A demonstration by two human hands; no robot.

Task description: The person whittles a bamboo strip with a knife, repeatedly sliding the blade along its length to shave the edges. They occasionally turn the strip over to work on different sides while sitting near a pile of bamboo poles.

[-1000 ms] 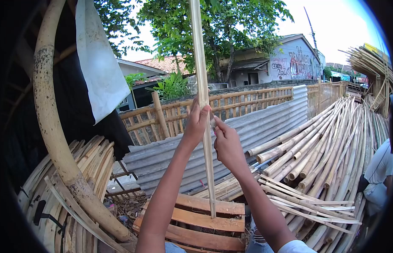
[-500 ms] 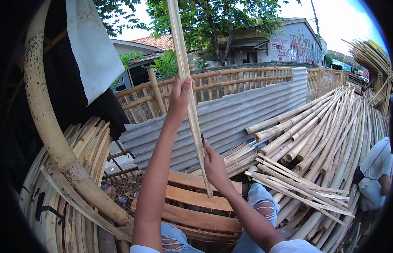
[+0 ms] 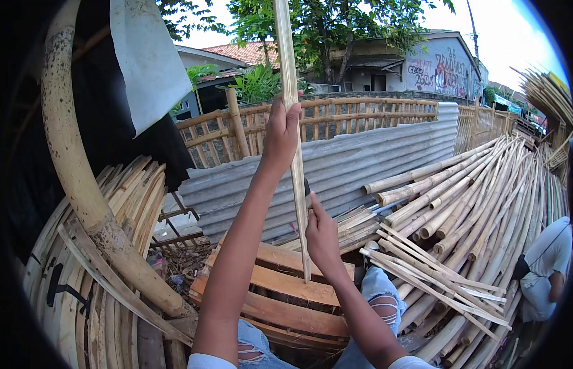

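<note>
A long split bamboo strip stands nearly upright, its lower end touching an orange-brown wooden slat bench. Wrapped round the strip's upper part is my left hand. Lower down, my right hand is closed on a knife, whose dark blade lies against the right side of the strip. The knife's handle is mostly hidden inside the fingers.
Bamboo poles are heaped at the right, with thin split strips on them. A corrugated sheet lines the fence. Curved slats and a thick bamboo post stand left. A person crouches far right.
The view has shifted slightly. The strip stands more upright, and both my hands are a little further right in the picture, still holding the strip and the knife.
</note>
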